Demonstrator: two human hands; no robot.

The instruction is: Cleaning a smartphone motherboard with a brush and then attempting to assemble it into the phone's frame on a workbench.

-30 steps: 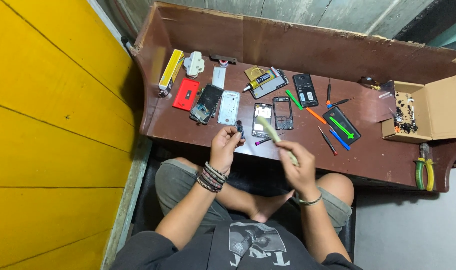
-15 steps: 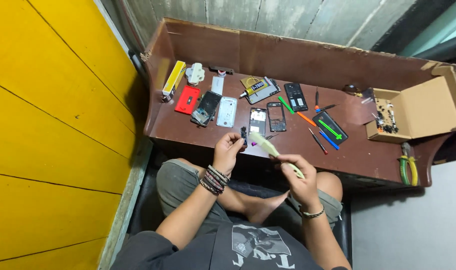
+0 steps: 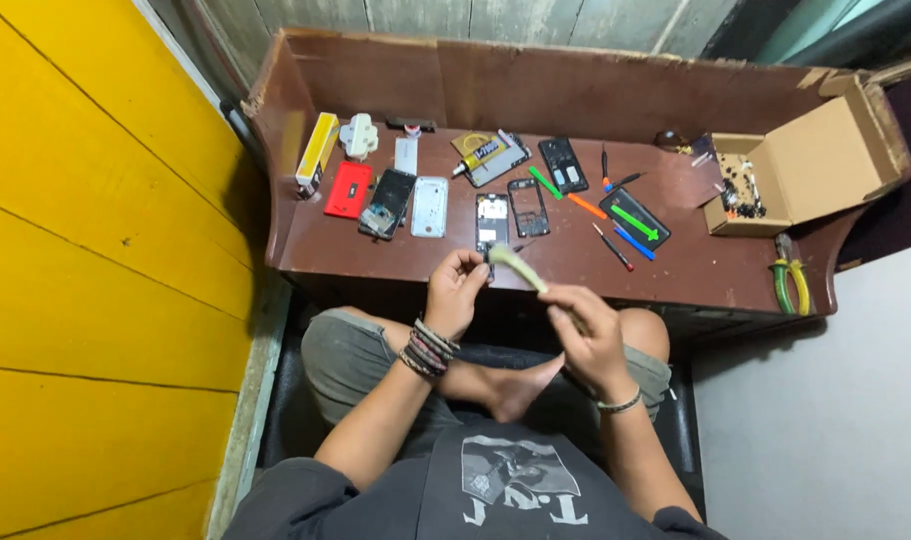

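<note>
My left hand (image 3: pixel 457 290) and my right hand (image 3: pixel 584 331) are raised together over my lap at the near edge of a low brown table (image 3: pixel 676 275). My right hand grips a pale green brush (image 3: pixel 520 268) by its handle, the head pointing up-left. The brush head meets a small dark part pinched in my left fingertips; the part is too small to name. Just beyond my hands on the table lie a black phone frame (image 3: pixel 528 207) and a phone body (image 3: pixel 492 220).
Across the table lie a red phone cover (image 3: pixel 349 189), a white back cover (image 3: pixel 430 206), a yellow box (image 3: pixel 318 150), a glue tube (image 3: pixel 479 157), screwdrivers (image 3: pixel 613 246), and an open cardboard box (image 3: pixel 806 165) of small parts. Pliers (image 3: pixel 788 285) rest at the right end. A yellow wall (image 3: pixel 86 260) stands left.
Both hands have come back from the table edge toward my lap, still held together with the brush. The view has shifted, so the table sits higher in frame.
</note>
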